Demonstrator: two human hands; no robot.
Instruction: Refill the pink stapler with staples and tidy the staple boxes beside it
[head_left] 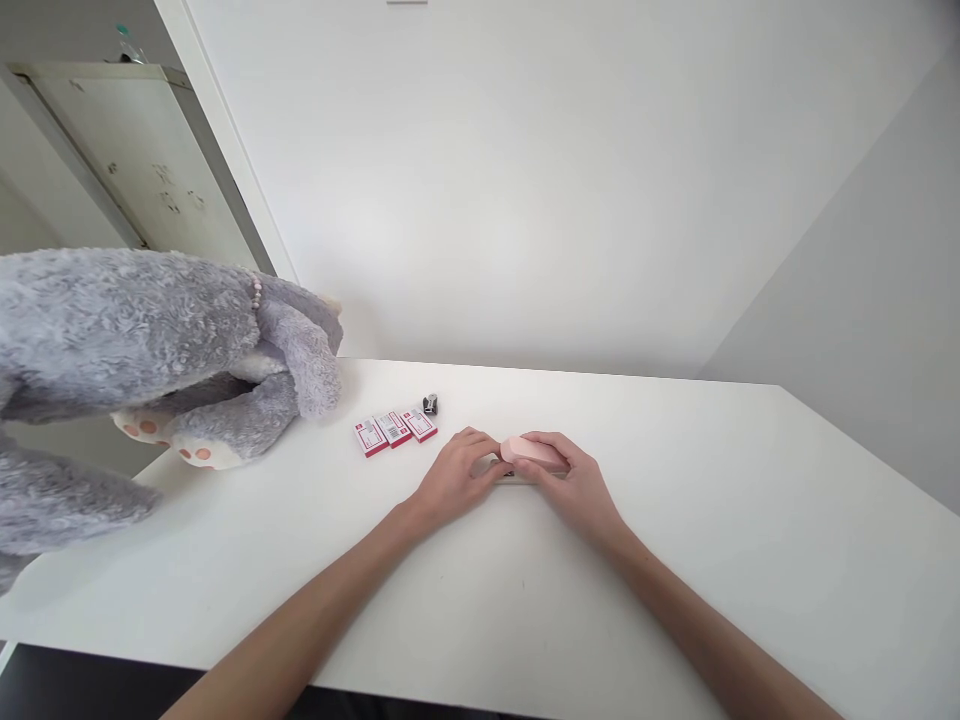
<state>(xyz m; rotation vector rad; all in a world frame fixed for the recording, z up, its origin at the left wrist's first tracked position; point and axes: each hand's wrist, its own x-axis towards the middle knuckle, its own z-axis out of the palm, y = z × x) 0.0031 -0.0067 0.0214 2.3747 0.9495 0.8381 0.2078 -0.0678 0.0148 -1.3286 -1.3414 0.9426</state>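
Note:
In the middle of the white table, both hands meet at a pink stapler (534,452), its rounded pink top above a pale base (517,480) that lies on the tabletop. My right hand (577,485) is closed around the pink top, thumb on the near side and fingers on the far side. My left hand (459,472) is closed at the stapler's left end, thumb and fingers pinching there. Its fingers partly cover that end, so the exact grip is hidden. Something small and dark shows between the hands, too small to make out.
Several small red-and-white boxes (393,428) lie in a row left of my hands. Just behind them is a small black-and-silver object (430,404). A large grey plush toy (135,330) takes up the table's left end. A white wall (510,200) rises behind the table.

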